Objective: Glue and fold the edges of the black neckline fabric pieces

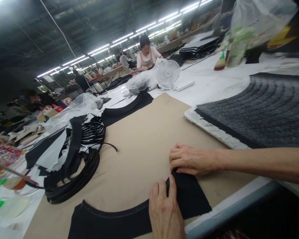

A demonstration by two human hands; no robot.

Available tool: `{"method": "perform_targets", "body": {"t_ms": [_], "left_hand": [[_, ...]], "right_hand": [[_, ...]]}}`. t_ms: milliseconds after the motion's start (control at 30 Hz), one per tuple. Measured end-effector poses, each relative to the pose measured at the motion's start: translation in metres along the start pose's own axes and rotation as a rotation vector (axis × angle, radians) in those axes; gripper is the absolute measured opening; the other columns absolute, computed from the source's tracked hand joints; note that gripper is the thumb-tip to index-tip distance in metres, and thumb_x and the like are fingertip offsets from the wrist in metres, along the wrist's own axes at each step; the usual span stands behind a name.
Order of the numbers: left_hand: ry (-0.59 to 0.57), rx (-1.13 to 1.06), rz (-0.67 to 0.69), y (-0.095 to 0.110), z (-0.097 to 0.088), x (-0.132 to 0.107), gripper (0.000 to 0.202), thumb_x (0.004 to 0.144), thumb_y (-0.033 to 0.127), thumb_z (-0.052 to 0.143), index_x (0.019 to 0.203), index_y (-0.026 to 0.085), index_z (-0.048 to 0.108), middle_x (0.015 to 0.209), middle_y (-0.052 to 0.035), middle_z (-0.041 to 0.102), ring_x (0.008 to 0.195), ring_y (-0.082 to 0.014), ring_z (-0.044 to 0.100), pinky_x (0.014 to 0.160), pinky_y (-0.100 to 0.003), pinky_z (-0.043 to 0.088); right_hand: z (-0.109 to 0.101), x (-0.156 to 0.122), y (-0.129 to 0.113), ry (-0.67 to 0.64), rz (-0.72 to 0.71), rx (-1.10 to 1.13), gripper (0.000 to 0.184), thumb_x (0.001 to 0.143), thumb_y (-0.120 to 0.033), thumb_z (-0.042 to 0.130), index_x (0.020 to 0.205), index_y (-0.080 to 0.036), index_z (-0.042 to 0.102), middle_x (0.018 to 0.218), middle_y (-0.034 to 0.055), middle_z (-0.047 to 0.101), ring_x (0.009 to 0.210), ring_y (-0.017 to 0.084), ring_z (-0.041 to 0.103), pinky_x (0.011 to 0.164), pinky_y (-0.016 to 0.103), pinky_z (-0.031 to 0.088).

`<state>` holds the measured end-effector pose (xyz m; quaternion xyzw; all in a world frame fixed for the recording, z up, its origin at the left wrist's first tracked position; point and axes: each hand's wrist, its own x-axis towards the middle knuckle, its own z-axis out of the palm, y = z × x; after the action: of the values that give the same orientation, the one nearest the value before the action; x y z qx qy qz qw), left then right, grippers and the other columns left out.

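Observation:
A black curved piece of material (114, 224) lies on a beige board (139, 139) in front of me, with a folded-looking strip along its inner curve. My left hand (165, 209) rests on the piece, palm down, its fingers stretched toward the curved edge. Just beyond it, my right hand (189, 159) has its fingers bent and closed on the upper end of that edge. The fingertips of the right hand partly hide the spot they pinch.
Coiled black cord (72, 184) and stacked black pieces (92, 132) lie at left. A dark ribbed stack (259, 109) sits on a white slab at right. Farther back are a white fan (168, 73), bottles (239, 46) and a seated person (148, 56).

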<state>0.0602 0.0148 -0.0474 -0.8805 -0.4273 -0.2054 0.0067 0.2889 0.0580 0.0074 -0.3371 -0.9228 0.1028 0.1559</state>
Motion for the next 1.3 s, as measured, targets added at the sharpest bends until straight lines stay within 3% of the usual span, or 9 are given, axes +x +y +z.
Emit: {"method": "perform_targets", "body": {"t_ms": [200,333,467,700,933,1300], "left_hand": [[0.039,-0.084,-0.002,-0.001,0.008,-0.002,0.053,0.084,-0.002,0.038,0.128,0.021,0.058,0.122,-0.0098,0.053,0.110,-0.0260,0.047,0.096,-0.041,0.039],[0.027,-0.133,0.044,-0.001,0.011,-0.002,0.049,0.085,-0.001,0.038,0.129,0.013,0.055,0.110,-0.0092,0.058,0.102,-0.0247,0.048,0.094,-0.041,0.039],[-0.046,-0.120,0.057,0.001,0.002,0.006,0.053,0.085,-0.002,0.038,0.134,0.012,0.050,0.096,-0.0065,0.057,0.092,-0.0234,0.046,0.088,-0.040,0.039],[-0.142,-0.055,0.071,0.003,-0.006,0.019,0.053,0.084,0.000,0.043,0.133,0.015,0.051,0.099,-0.0052,0.057,0.090,-0.0220,0.046,0.086,-0.038,0.039],[-0.027,0.062,0.168,0.006,-0.002,0.019,0.051,0.078,-0.001,0.050,0.127,0.011,0.056,0.096,-0.0049,0.060,0.086,-0.0221,0.047,0.080,-0.038,0.039],[-0.001,0.094,0.156,0.008,0.006,0.022,0.054,0.076,0.001,0.054,0.129,0.013,0.055,0.096,-0.0044,0.060,0.085,-0.0224,0.046,0.081,-0.039,0.038]], "right_hand": [[0.000,0.001,0.003,-0.010,-0.051,-0.032,0.010,0.091,-0.017,0.052,0.093,-0.021,0.060,0.090,0.0021,0.062,0.087,0.018,0.053,0.082,0.036,0.030],[-0.001,-0.001,0.003,-0.008,-0.052,-0.057,0.011,0.092,-0.016,0.050,0.087,-0.020,0.059,0.086,0.0021,0.060,0.085,0.018,0.052,0.083,0.036,0.030],[-0.002,-0.003,0.003,-0.009,-0.052,-0.078,0.010,0.091,-0.015,0.050,0.087,-0.020,0.058,0.086,0.0019,0.060,0.085,0.018,0.052,0.083,0.036,0.031],[-0.001,-0.008,0.007,-0.003,-0.060,-0.103,0.013,0.092,-0.014,0.047,0.087,-0.020,0.058,0.085,0.0016,0.061,0.084,0.018,0.052,0.084,0.036,0.031],[-0.005,-0.013,0.006,0.023,-0.058,-0.098,0.019,0.092,-0.012,0.043,0.090,-0.019,0.061,0.086,0.0032,0.062,0.082,0.017,0.053,0.087,0.037,0.031],[-0.001,-0.021,0.009,0.070,0.014,-0.035,0.024,0.094,-0.012,0.046,0.108,-0.021,0.063,0.096,0.0043,0.065,0.092,0.016,0.059,0.089,0.034,0.034]]}}
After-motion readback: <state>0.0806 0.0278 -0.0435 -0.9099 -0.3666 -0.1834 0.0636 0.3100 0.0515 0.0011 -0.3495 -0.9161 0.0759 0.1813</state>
